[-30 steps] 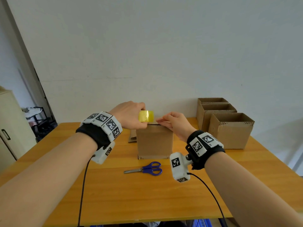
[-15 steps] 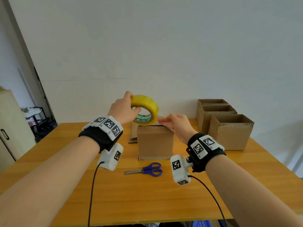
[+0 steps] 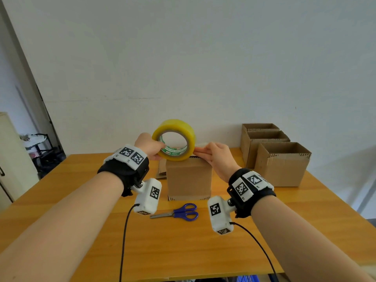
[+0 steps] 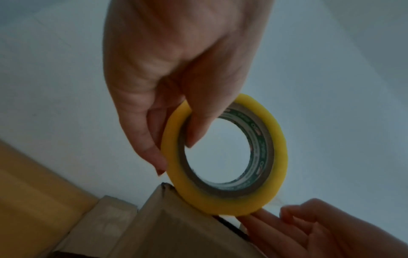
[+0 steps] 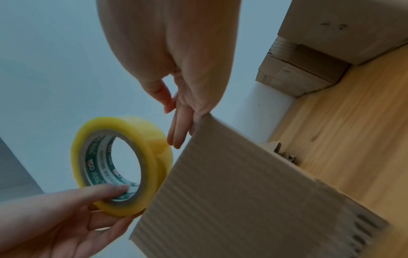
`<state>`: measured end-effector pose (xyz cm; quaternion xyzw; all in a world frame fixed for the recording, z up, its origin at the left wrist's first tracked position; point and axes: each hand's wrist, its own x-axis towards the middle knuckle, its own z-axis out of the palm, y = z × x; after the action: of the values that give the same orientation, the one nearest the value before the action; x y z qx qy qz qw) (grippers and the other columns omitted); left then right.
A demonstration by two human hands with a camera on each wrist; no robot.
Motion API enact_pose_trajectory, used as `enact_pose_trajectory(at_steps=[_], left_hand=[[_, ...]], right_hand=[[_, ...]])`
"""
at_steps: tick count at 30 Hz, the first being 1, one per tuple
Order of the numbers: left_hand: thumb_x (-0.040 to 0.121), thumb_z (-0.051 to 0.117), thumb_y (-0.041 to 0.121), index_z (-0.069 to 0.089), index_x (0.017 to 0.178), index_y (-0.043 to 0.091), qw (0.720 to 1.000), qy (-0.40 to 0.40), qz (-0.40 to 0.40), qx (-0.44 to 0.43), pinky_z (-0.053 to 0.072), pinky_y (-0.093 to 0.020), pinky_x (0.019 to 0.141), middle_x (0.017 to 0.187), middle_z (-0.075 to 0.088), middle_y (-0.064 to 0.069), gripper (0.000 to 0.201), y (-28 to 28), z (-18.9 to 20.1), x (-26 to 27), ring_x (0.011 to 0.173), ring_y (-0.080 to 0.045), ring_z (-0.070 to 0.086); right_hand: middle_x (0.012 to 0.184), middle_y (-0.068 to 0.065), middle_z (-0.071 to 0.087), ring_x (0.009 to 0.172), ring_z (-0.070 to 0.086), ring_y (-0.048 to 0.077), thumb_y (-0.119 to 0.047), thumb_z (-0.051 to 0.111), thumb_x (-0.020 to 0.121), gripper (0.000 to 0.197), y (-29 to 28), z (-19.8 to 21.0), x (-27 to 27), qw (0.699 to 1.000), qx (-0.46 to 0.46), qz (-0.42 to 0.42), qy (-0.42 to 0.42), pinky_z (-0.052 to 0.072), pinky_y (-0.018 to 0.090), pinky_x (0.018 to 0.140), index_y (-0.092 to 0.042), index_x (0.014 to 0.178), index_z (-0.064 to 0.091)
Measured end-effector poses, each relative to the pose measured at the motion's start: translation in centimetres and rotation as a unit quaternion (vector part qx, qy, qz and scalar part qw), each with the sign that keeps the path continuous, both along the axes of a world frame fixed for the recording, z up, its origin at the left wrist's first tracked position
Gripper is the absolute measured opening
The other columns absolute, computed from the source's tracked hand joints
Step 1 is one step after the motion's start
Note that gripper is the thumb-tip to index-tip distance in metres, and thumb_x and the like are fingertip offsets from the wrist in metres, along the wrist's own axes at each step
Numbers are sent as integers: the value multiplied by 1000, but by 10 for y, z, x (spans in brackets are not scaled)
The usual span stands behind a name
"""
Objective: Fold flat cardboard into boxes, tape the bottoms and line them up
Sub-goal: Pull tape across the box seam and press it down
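A yellow tape roll (image 3: 174, 127) stands on edge just above the top of an upright cardboard box (image 3: 189, 178) in the middle of the table. My left hand (image 3: 149, 146) grips the roll (image 4: 220, 204), thumb inside the core and fingers on the outer face. My right hand (image 3: 200, 152) lies with straight fingers on the box top beside the roll, at the loose tape end. In the right wrist view those fingers (image 5: 176, 132) lie flat along the box's upper edge (image 5: 243, 192) next to the roll (image 5: 123, 125). The box top itself is hidden.
Three open-topped boxes (image 3: 282, 165) stand in a row at the back right by the wall. Blue-handled scissors (image 3: 179, 212) lie in front of the middle box. Flat cardboard (image 3: 161, 168) lies behind it. The wooden table (image 3: 183, 251) ends near me; a cabinet (image 3: 12, 155) stands left.
My left hand has raised the roll off the box top and turned it so its hole faces me. My right hand has stayed on the box top.
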<state>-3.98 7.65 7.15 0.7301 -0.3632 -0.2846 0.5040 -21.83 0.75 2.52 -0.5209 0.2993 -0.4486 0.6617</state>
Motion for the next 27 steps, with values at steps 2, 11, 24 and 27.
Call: enact_pose_trajectory(at_steps=[2, 11, 24, 27], left_hand=[[93, 55, 10, 53, 97, 3, 999, -22, 3, -36, 57, -47, 76, 110, 61, -22, 9, 0, 1, -3, 90, -39, 66], [93, 54, 38, 52, 68, 8, 995, -24, 42, -84, 54, -50, 83, 73, 60, -15, 40, -14, -4, -18, 67, -32, 60], [96, 49, 38, 54, 95, 5, 996, 27, 19, -87, 56, -53, 77, 104, 65, -22, 33, -14, -16, -20, 90, -41, 67], [95, 52, 35, 50, 103, 8, 995, 39, 30, -83, 56, -54, 75, 111, 63, -20, 29, -18, -16, -18, 94, -44, 64]], right_hand=[[104, 25, 68, 98, 68, 30, -3, 33, 97, 20, 2, 1, 0, 1000, -1, 1, -5, 55, 33, 89, 3, 94, 52], [100, 25, 68, 95, 69, 31, -5, 36, 99, 21, 0, -1, 0, 999, 19, 0, -32, 56, 31, 84, 6, 108, 51], [103, 21, 69, 99, 68, 26, -16, 47, 99, 16, -5, -3, -4, 1000, -11, -7, 5, 54, 30, 88, -2, 92, 52], [103, 20, 67, 102, 66, 29, -13, 50, 98, 15, -8, -1, -9, 1000, -16, -20, 12, 54, 35, 89, -3, 87, 53]])
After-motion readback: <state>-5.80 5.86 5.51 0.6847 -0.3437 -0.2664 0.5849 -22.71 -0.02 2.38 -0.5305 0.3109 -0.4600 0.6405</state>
